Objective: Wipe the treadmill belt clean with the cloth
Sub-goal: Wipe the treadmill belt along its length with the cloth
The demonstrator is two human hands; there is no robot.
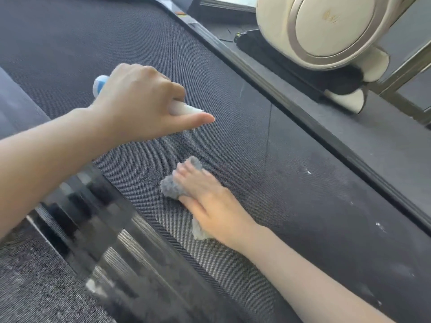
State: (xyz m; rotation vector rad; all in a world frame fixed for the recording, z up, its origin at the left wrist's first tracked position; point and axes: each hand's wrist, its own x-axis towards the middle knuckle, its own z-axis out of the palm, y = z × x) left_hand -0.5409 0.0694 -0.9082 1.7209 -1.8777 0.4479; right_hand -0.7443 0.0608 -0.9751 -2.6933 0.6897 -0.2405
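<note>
Fingers [186, 173] of right hand [205, 201]: laid nearly straight over crumpled grey fluffy cloth [171, 187], pressing rather than clenching, tips motion-blurred; flat posture judged to spread pressure for rubbing. Cloth: bunched under palm, touching dark woven-textured treadmill belt [291, 194] nearer its left edge, paler corner poking out by the wrist. Fingers [163, 89] of left hand [140, 101]: curled round small white squeeze bottle with blue label [184, 108], nozzle pointing forward, thumb extended beneath; apparently held clear of belt, probably kept ready for dosing cleaner ahead of cloth. White specks [309, 172]: scattered on belt towards right edge, well apart from cloth, seemingly not yet wiped. Black ridged side rail [326, 131]: along belt's right edge. Glossy striped side rail [105, 229]: along left edge, blurred. Cream round appliance with gold trim [326, 31]: beyond right rail, off belt. Grey speckled carpet [35, 287]: lower left, outside treadmill. Step in hand, by judgement: mid-wipe, speckled stretch of belt remaining.
</note>
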